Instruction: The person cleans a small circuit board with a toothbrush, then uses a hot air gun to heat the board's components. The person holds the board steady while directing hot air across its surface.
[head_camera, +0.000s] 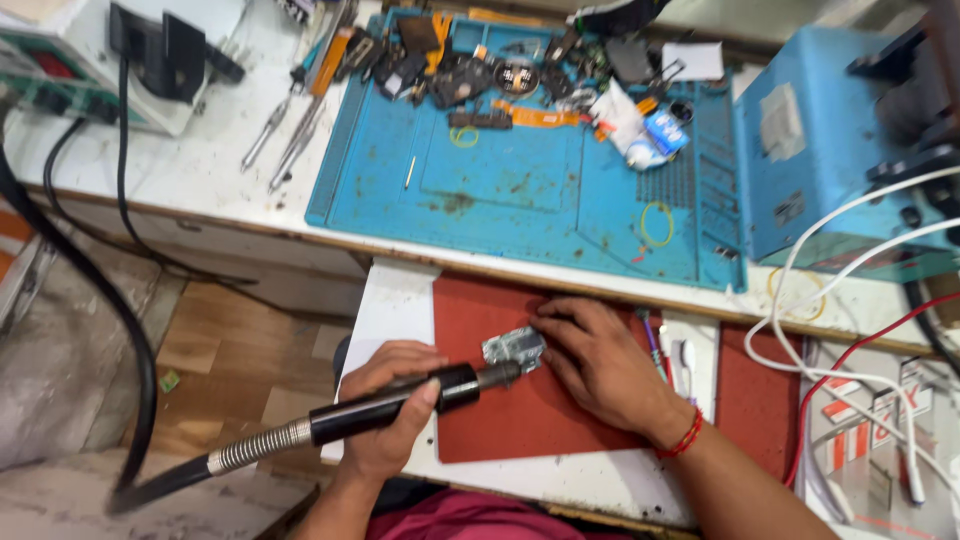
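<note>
Left hand (392, 400) grips the black handpiece (400, 400); right hand (600, 362), fingers loosely spread, pins the metal part (513, 347).

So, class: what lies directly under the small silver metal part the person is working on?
The silver metal part rests on a red mat, which lies on a white board. The right hand pins it, hiding its right edge; the mat beneath it is covered.
</note>
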